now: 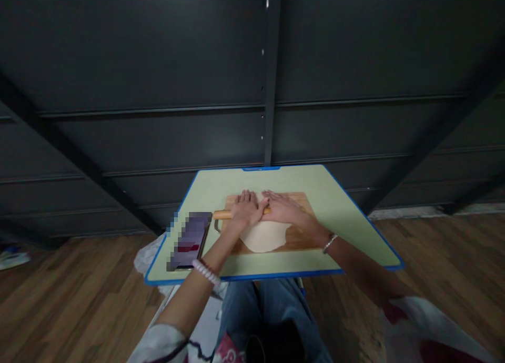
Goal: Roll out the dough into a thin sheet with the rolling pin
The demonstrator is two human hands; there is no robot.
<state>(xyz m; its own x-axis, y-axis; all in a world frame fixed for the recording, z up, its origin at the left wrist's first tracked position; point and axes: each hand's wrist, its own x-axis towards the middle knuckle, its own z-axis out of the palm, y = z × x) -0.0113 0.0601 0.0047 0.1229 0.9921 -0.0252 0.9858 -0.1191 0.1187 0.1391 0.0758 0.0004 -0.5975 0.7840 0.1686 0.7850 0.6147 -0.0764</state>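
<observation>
A pale, flattened sheet of dough (264, 238) lies on a wooden cutting board (303, 241). Across its far part runs a wooden rolling pin (222, 214), whose left end sticks out past the board. My left hand (246, 209) rests palm down on the pin, its fingers stretched forward and flat. My right hand (283, 207) presses on the pin from the right, fingers extended and pointing left. Both hands are open and close together, thumbs nearly meeting. The pin's right end is hidden under my right hand, and the dough's far edge is mostly covered.
The board lies on a small pale green table (343, 215) with a blue rim. A phone-like device (191, 241), partly pixelated, is left of the board. Beyond the table stands a dark panelled wall (177, 142). White crumpled material (147, 255) shows beside the table's left edge.
</observation>
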